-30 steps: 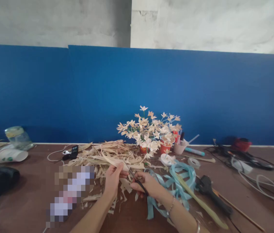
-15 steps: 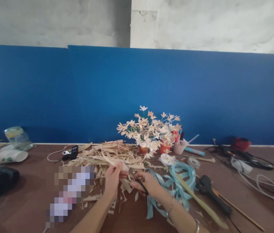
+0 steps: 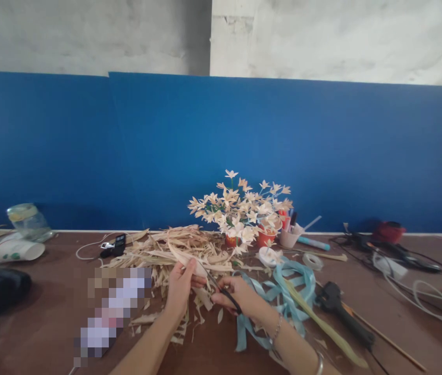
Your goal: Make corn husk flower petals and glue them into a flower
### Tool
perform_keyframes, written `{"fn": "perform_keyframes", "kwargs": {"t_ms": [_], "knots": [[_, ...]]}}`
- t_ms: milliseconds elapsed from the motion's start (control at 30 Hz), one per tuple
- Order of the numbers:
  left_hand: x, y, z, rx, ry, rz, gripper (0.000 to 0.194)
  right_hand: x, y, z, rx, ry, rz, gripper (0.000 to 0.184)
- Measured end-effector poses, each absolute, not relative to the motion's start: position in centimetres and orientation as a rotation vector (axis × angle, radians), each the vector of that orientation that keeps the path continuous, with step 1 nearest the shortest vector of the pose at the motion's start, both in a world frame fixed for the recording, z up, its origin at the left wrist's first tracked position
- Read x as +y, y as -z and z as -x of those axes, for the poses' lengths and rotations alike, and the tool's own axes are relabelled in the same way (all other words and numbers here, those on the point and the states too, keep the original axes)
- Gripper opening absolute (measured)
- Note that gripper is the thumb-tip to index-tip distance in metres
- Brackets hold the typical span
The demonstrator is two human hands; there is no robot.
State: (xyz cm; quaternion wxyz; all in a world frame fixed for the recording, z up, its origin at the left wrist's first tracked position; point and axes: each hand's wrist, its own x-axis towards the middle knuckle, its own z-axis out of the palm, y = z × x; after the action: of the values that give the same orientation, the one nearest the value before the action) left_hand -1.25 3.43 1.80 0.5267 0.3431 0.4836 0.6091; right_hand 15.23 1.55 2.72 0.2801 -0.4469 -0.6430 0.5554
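My left hand (image 3: 182, 286) pinches a pale strip of dried husk (image 3: 184, 258) between thumb and fingers. Its pointed end reaches up and left over the heap. My right hand (image 3: 236, 297) grips a pair of dark-handled scissors (image 3: 229, 301); their blades point up and left at the strip's lower right end. Whether the blades touch the strip I cannot tell. Behind both hands lies a heap of dried husk strips (image 3: 158, 255), with cut scraps (image 3: 154, 317) below it. Pale handmade flowers (image 3: 240, 203) stand in red cups (image 3: 266, 238) beyond.
Blue ribbon (image 3: 303, 281) lies tangled beside my right hand, with a black glue gun (image 3: 346, 315) and a thin stick (image 3: 393, 338) farther right. Cables (image 3: 420, 297) spread at the far right. On the left are a glass jar (image 3: 29, 224), a paper cup (image 3: 17, 250) and a blurred-out object (image 3: 111, 312).
My left hand has shifted very slightly left with the husk strip. The right hand and scissors have moved a touch to the right.
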Motion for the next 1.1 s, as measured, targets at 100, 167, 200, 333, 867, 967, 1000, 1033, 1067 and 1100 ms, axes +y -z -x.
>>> {"fn": "perform_keyframes", "kwargs": {"t_ms": [100, 167, 200, 333, 867, 967, 1000, 1033, 1067, 1100], "knots": [[3.6, -1.7, 1.3, 1.145, -1.455, -0.819, 0.038, 1.4, -3.2, -15.2, -1.720, -1.504, 1.211, 0.036], [3.6, -1.7, 1.3, 1.143, -1.451, -0.818, 0.039, 1.3, -3.5, -15.1, -1.705, -1.515, 1.224, 0.037], [3.6, -1.8, 1.3, 1.147, -1.448, -0.816, 0.039, 1.3, -3.7, -15.1, -1.699, -1.524, 1.226, 0.037], [3.5, -2.2, 1.4, 1.180, -1.408, -0.834, 0.039, 1.1, -4.4, -15.3, -1.734, -1.554, 1.227, 0.038], [3.7, -2.2, 1.9, 1.170, -1.269, -0.986, 0.037, 1.5, -4.6, -17.1, -1.950, -1.507, 1.258, 0.033], [3.5, -2.5, 1.9, 1.179, -1.254, -0.998, 0.036, 1.6, -4.4, -17.3, -1.969, -1.497, 1.281, 0.033], [3.5, -2.5, 1.9, 1.182, -1.253, -1.003, 0.036, 1.6, -4.4, -17.4, -1.973, -1.493, 1.293, 0.033], [3.5, -2.6, 1.9, 1.186, -1.252, -1.006, 0.036, 1.6, -4.3, -17.4, -1.973, -1.493, 1.305, 0.033], [3.5, -2.6, 1.9, 1.189, -1.247, -1.009, 0.035, 1.6, -4.3, -17.4, -1.973, -1.494, 1.311, 0.033], [3.5, -2.5, 1.9, 1.194, -1.240, -1.011, 0.035, 1.6, -4.3, -17.5, -1.971, -1.498, 1.309, 0.034]]}}
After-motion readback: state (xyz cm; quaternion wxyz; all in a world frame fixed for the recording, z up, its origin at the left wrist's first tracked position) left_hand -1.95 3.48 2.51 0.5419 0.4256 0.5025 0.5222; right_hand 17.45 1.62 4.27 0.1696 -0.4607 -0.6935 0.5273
